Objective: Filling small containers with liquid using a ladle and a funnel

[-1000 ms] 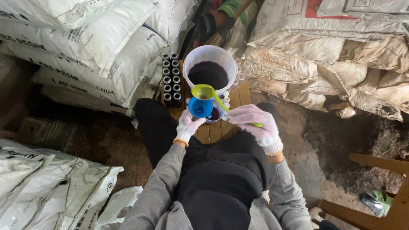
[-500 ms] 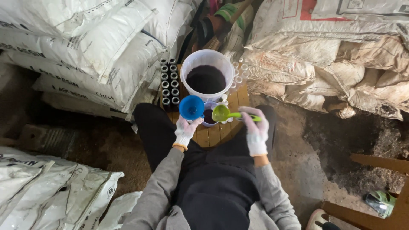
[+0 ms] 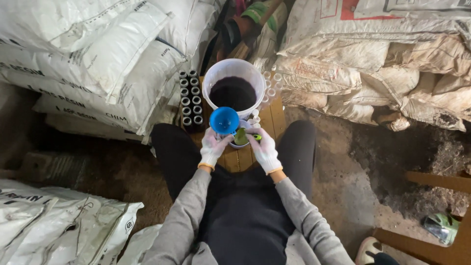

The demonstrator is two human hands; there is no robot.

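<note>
Head view looks straight down on a seated person in white gloves working over a low wooden bench [image 3: 245,158] set between the knees. The left hand [image 3: 214,146] is closed around something small and clear, likely a vial, that carries the blue funnel [image 3: 224,120]; the vial itself is mostly hidden by the glove, so I cannot tell how full it is. The right hand [image 3: 265,149] is clamped on the handle of the green ladle [image 3: 242,137], whose bowl is dipped into the small cup [image 3: 242,131] of dark liquid just beside the funnel. Behind them stands the white bucket [image 3: 233,88] of the same dark liquid, with a double row of dark capped vials [image 3: 189,98] to its left and clear empty vials [image 3: 272,83] to its right. By my reading this is the scooping step: the ladle is loading. The following pour would need a level lift and a slow tip over the funnel's mouth, which sits close by.
</note>
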